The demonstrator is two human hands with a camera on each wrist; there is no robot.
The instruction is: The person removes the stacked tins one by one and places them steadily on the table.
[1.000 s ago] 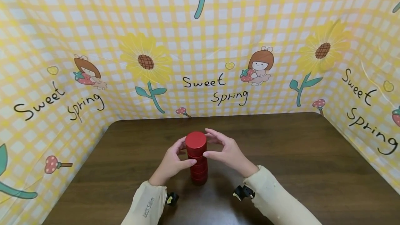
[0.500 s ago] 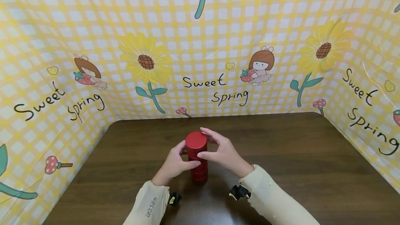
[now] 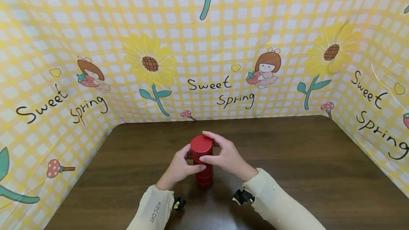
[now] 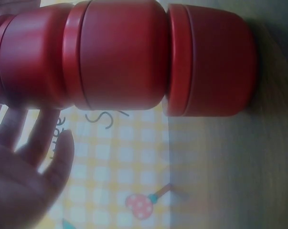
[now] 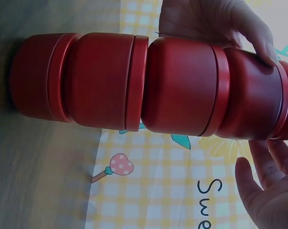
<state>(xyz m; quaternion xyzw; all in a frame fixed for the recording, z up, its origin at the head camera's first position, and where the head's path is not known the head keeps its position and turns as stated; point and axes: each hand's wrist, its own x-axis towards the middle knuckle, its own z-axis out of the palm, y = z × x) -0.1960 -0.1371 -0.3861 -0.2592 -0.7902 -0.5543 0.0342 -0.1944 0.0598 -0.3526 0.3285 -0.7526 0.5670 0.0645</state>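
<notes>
While, in the head view, the upright stack of red, cylindrical, metallic-looking containers was gripped near its top by the right hand, it was clasped slightly lower by the left hand; beneath both, its base was set on the dark brown wooden table. In the left wrist view, left fingers were seen at its side; in the right wrist view, right fingers likewise.

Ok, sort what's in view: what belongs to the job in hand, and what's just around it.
In the job:
stack of red containers
left hand
right hand

Just around it:
dark table
yellow checked cloth
black wrist devices
</notes>
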